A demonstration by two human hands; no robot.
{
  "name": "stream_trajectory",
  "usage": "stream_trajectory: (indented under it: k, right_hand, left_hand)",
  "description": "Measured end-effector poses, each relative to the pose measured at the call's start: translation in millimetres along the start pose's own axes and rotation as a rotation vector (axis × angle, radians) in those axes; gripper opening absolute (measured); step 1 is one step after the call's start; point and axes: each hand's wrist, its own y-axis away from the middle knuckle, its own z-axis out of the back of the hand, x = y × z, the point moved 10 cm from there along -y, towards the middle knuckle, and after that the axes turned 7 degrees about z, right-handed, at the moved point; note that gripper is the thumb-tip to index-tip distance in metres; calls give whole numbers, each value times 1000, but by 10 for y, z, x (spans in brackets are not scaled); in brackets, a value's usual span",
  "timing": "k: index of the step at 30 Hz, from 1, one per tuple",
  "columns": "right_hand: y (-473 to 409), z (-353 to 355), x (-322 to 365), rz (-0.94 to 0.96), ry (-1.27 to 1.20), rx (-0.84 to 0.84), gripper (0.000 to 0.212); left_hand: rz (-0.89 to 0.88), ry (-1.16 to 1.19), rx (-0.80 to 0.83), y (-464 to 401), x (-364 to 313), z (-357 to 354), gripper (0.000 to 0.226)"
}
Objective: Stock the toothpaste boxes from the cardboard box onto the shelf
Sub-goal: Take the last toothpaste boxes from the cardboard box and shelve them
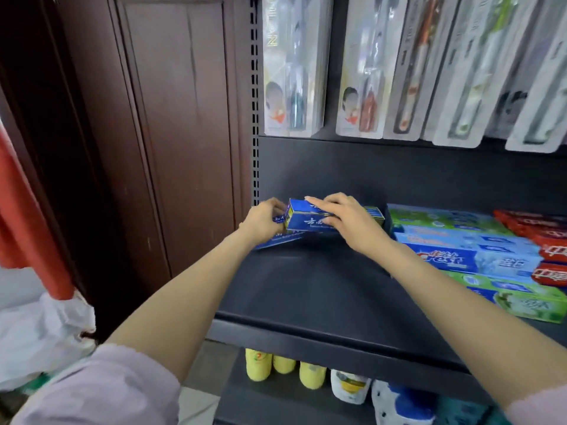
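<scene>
Toothpaste box (310, 220), blue w/ white script, sits at back-left of shelf (306, 289), lying lengthwise, near rear panel. Right hand (340, 219) lies over its top & front; fingers curled round it, so grip = clenched on this box. Second blue box (276, 239) lower & to the left, tilted, partly under the first; left hand (265, 222) holds it at its near end, fingers wrapped over the edge, grip clenched on it. Both forearms reach in from bottom of view; lilac sleeve (116, 391) on left arm.

Right of the hands, same shelf: flat rows of green boxes (441, 217), Crest boxes (460, 259) in blue, red boxes (549, 250) at far right. Rows lie side by side, touching.

Above: toothbrush packs (294, 65) hang in a line across the back panel.
Below: lower shelf w/ yellow bottles (285, 363) & a white bottle (349, 386).
Left of rack: dark brown wooden door (171, 118), red cloth (27, 216), white plastic bag (43, 338).
Cardboard box: can't see it.
</scene>
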Motion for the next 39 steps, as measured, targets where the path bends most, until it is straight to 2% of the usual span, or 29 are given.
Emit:
stream_trajectory:
  k: [5,9,12,15,21,30,34,37,39]
  right_hand:
    - [-182,66,-216,-62,-4,-47,48]
    - [-314,80,-223,-55,70,-66,48]
    - [-407,18,-223,-64,101,-43,48]
    - [-477,-51,-234,-74,169,-12,48]
    - [-557,-115,-358,-103,260,21,49]
    - [-453,-354,-513,-243,468,129,78]
    - [-408,-340,-475,-290,341,202,69]
    - [-319,-106,-271,-281,201,20,56]
    - [-168,85,-89,-246,190,-102,45]
  left_hand:
    - [-14,-18,141,-356,-14,-233,63]
    - [-38,-102,98,-463,-51,-271,78]
    - [120,-192,97,-469,141,-217,97]
    - [190,32,159,-464,243,-295,100]
    - [147,397,230,-416,175,-489,90]
    - [140,413,170,-429,221,-318,69]
    - [149,386,107,-385,176,-278,58]
    - [93,224,-39,-280,85,-176,48]
    - [43,155,-123,-144,-8,-138,38]
